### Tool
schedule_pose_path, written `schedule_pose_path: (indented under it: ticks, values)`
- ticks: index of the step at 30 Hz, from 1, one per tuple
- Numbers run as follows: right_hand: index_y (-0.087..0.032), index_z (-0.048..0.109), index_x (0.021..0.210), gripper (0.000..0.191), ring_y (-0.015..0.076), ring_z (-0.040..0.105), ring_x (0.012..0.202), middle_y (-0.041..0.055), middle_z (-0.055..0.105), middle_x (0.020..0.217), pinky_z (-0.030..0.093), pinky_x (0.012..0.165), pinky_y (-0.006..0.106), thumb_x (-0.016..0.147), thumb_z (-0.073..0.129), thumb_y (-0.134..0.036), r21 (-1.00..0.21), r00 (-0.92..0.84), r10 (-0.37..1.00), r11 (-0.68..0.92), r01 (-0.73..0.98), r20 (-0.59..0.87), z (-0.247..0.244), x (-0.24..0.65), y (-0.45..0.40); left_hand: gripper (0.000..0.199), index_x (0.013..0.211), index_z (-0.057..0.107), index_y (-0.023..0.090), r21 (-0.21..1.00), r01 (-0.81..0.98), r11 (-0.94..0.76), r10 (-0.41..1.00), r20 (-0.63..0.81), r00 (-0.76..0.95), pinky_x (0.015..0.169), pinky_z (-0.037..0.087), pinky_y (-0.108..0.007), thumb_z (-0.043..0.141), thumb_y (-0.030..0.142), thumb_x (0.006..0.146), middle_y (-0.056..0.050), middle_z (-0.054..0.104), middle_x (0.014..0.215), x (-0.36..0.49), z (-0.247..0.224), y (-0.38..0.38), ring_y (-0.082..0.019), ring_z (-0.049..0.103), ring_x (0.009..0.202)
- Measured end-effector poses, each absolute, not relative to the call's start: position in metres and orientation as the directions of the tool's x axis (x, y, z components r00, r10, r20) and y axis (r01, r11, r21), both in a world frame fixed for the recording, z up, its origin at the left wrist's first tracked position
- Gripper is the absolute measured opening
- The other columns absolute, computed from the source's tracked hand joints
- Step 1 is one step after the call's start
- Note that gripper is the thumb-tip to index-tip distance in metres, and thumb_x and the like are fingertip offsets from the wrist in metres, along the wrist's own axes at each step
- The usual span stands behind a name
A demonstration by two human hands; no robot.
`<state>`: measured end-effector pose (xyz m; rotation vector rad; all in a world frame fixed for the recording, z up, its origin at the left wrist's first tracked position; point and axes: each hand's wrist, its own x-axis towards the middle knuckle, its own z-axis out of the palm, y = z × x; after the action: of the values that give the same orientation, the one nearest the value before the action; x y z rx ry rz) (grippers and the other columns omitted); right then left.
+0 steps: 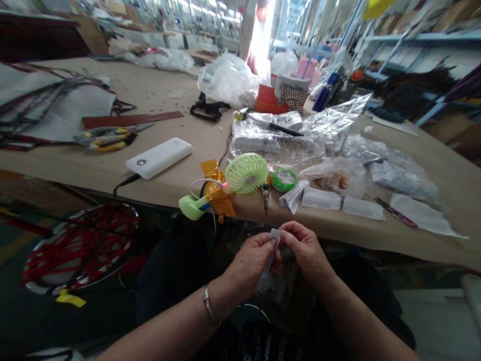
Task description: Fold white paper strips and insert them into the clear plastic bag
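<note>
Just below the table's front edge, my left hand pinches a small white strip between thumb and fingers. My right hand is closed at the strip's upper right side, its thumb and forefinger pressed together against it. The two hands nearly touch. Above them on the table lie a folded white paper stack, a stack of white printed labels and another label pile. A screwdriver-like tool points toward me beside a green round container.
A green fan is taped at the table edge, near a white power bank. Pliers lie left, a hammer on plastic-wrapped packs behind, and tweezers at right. A red-corded round frame stands lower left.
</note>
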<state>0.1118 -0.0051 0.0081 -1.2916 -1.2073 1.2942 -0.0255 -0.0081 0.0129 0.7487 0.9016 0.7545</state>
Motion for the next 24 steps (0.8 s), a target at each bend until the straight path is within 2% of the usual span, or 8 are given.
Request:
schedule_pose_path:
  ticks: [3, 10, 17, 24]
  values:
    - [-0.017, 0.056, 0.071, 0.019, 0.0093, 0.049, 0.049, -0.0036, 0.054, 0.057, 0.040, 0.050, 0.021, 0.074, 0.061, -0.035, -0.991, -0.023, 0.991, -0.135, 0.005, -0.135, 0.007, 0.107, 0.000, 0.024, 0.069, 0.052, 0.014, 0.856, -0.227, 0.465, 0.849, -0.359, 0.388, 0.049, 0.037, -0.021, 0.050, 0.035, 0.081, 0.001, 0.051, 0.055, -0.028, 0.013, -0.008, -0.009, 0.047, 0.049]
    - [-0.017, 0.054, 0.070, 0.016, 0.0085, 0.047, 0.049, -0.0051, 0.052, 0.057, 0.040, 0.050, 0.021, 0.074, 0.060, -0.031, -0.995, -0.040, 0.995, -0.096, 0.007, -0.096, 0.004, 0.100, 0.009, 0.023, 0.066, 0.056, 0.013, 0.953, -0.099, 0.285, 0.925, -0.246, 0.290, 0.055, 0.036, -0.022, 0.051, 0.032, 0.079, 0.001, 0.054, 0.059, -0.036, 0.007, 0.000, -0.010, 0.045, 0.056]
    - [-0.016, 0.056, 0.069, 0.011, 0.0090, 0.045, 0.056, -0.0037, 0.051, 0.060, 0.038, 0.054, 0.020, 0.074, 0.057, -0.026, -0.981, -0.001, 0.999, 0.049, 0.188, 0.049, 0.006, 0.094, 0.020, 0.017, 0.076, 0.065, 0.015, 0.996, 0.066, 0.061, 0.981, -0.072, 0.179, 0.063, 0.040, -0.022, 0.053, 0.026, 0.078, -0.001, 0.061, 0.070, -0.044, 0.008, 0.016, -0.013, 0.052, 0.067]
    - [-0.017, 0.057, 0.071, 0.009, 0.0098, 0.045, 0.059, -0.0031, 0.052, 0.063, 0.038, 0.057, 0.021, 0.075, 0.056, -0.024, -0.957, 0.028, 0.992, 0.109, 0.267, 0.121, 0.006, 0.093, 0.024, 0.018, 0.075, 0.065, 0.016, 0.983, 0.172, -0.064, 0.989, 0.040, 0.139, 0.060, 0.040, -0.020, 0.051, 0.026, 0.080, 0.001, 0.061, 0.067, -0.046, 0.015, 0.023, -0.011, 0.052, 0.063]
